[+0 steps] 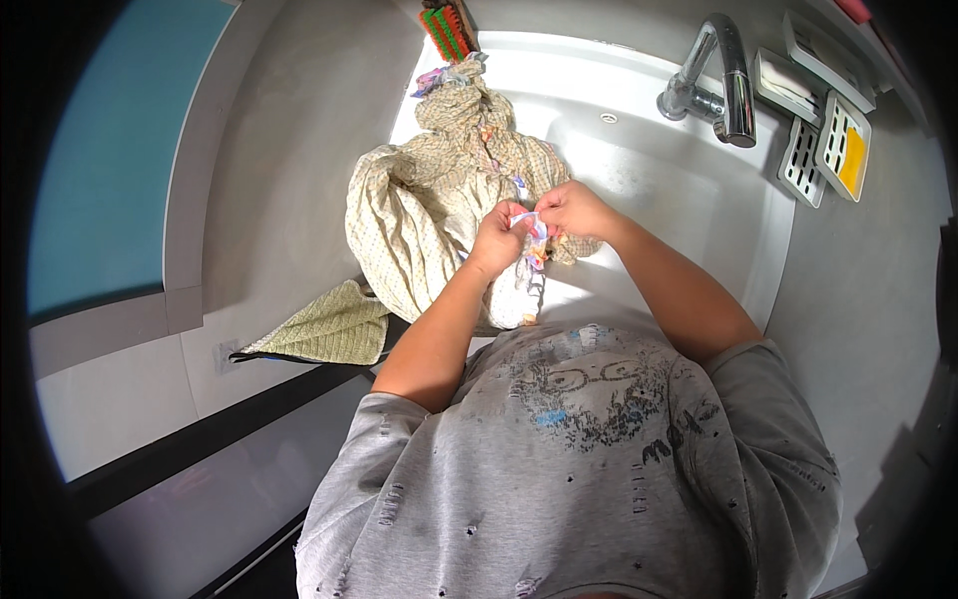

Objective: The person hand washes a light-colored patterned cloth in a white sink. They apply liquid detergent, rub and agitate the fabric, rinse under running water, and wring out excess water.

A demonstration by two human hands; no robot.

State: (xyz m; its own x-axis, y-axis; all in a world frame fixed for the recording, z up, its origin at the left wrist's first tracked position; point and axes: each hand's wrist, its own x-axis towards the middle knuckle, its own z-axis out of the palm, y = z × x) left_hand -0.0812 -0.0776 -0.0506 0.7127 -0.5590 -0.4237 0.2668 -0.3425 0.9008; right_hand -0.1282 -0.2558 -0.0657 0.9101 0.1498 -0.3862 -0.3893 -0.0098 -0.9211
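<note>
A large bundle of cream patterned fabric lies bunched over the left side of a white sink. Along it runs a strip of colourful printed cloth. My left hand pinches a white and pink part of this strip between thumb and fingers. Close beside it, my right hand grips the same strip with its fingertips. Both hands are over the fabric, near the sink's middle. Part of the strip is hidden by the fingers.
A chrome faucet curves over the sink's back right. Slotted white soap trays sit beyond it, one with a yellow piece. A red and green bristled brush is at the back left. A greenish cloth hangs at the left.
</note>
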